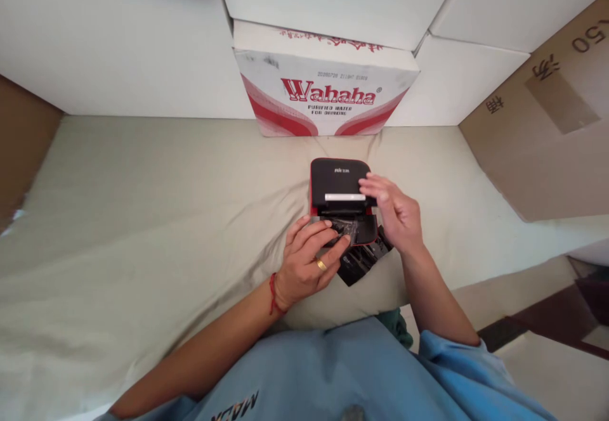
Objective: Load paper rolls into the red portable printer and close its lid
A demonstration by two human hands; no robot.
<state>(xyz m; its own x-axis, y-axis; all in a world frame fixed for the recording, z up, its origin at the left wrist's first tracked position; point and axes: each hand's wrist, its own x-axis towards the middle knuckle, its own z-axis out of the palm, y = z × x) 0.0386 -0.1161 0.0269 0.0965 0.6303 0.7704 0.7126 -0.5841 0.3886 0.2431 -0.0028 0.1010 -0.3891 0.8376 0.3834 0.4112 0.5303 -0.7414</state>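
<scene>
A black, red-edged hinged case [340,180] with small white lettering on its lid stands open on the cloth in front of me. A silver strip [345,198] runs along the lid's lower edge. My left hand [311,253], wearing a gold ring, bends its fingers over clear plastic wrapping [349,226] in the case's front half. My right hand [394,208] has its fingers stretched out, the tips touching the lid's right edge. Under the case's front lies a dark printed sheet or packet [361,262], partly hidden; I cannot tell which.
Behind the case a white and red Wahaha water carton [328,85] leans against large white boxes [143,47]. A brown cardboard box [547,123] stands at the right, another brown box [23,142] at the left edge. Pale, wrinkled cloth [166,186] covers the surface.
</scene>
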